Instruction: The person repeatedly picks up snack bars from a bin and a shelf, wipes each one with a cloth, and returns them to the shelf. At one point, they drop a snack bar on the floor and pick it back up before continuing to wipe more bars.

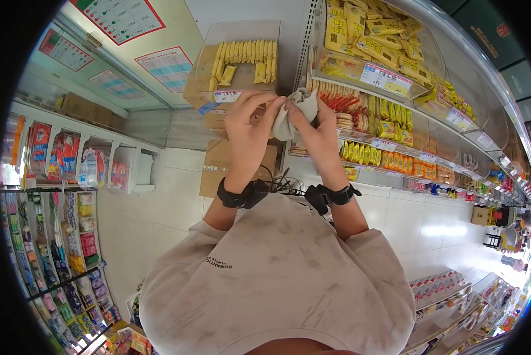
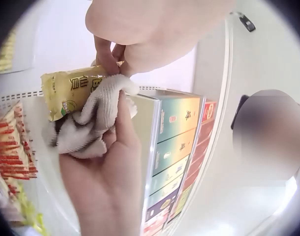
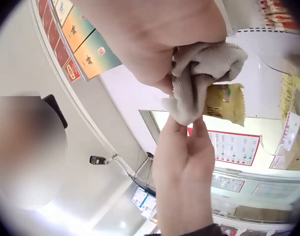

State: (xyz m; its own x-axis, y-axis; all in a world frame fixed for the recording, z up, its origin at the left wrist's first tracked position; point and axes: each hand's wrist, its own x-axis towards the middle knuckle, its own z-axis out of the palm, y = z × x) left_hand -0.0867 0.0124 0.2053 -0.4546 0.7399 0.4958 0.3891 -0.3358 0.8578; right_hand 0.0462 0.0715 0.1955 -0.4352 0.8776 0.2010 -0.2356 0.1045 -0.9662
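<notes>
My right hand [image 1: 321, 127] grips a crumpled grey ribbed cloth [image 1: 295, 112], thumb pressed on its near side. Against the cloth lies a yellow wrapped snack packet [image 2: 73, 91] with dark printed characters; in the right wrist view the packet [image 3: 226, 104] sticks out past the cloth's fold. With its fingertips, my left hand [image 1: 251, 121] pinches the end of the packet beside the cloth. From the head view the packet is hidden behind cloth and fingers. Both hands are raised in front of a clear bin [image 1: 248, 32] holding a row of similar yellow packets.
To the right run tiered shelves with yellow packets [image 1: 389, 47], red-wrapped biscuits [image 1: 342, 97] and price tags [image 1: 387, 77]. Below the hands stands a cardboard box [image 1: 215, 171] beside black cables [image 1: 283, 183]. A rack of hanging goods [image 1: 52, 248] stands at left.
</notes>
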